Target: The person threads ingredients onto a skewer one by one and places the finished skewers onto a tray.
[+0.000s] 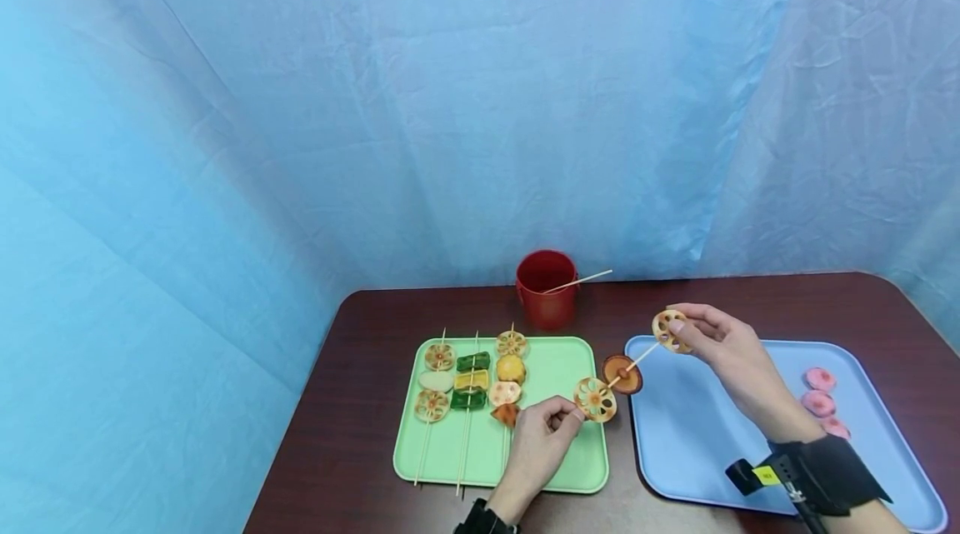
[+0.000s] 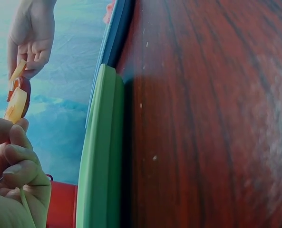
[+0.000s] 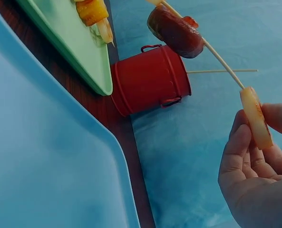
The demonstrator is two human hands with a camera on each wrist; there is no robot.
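My left hand (image 1: 542,442) grips a wooden skewer (image 1: 642,355) low down, its fingertips right at a lotus root slice (image 1: 595,399). Beyond that slice a brown mushroom cap (image 1: 622,374) sits on the same stick. With thumb and fingers my right hand (image 1: 738,367) pinches a second lotus root slice (image 1: 663,331) at the skewer's upper end. From the right wrist, the stick meets the edge of this pinched slice (image 3: 256,118). The stick's lower part (image 2: 25,204) runs through the curled left fingers in the left wrist view.
Three loaded skewers lie on a green tray (image 1: 555,467) at the left. On the right, a blue tray (image 1: 697,451) holds several pink round slices (image 1: 817,402) beneath the right arm. Behind them stands a red bucket (image 1: 551,309) with one bare stick (image 1: 592,276) leaning out.
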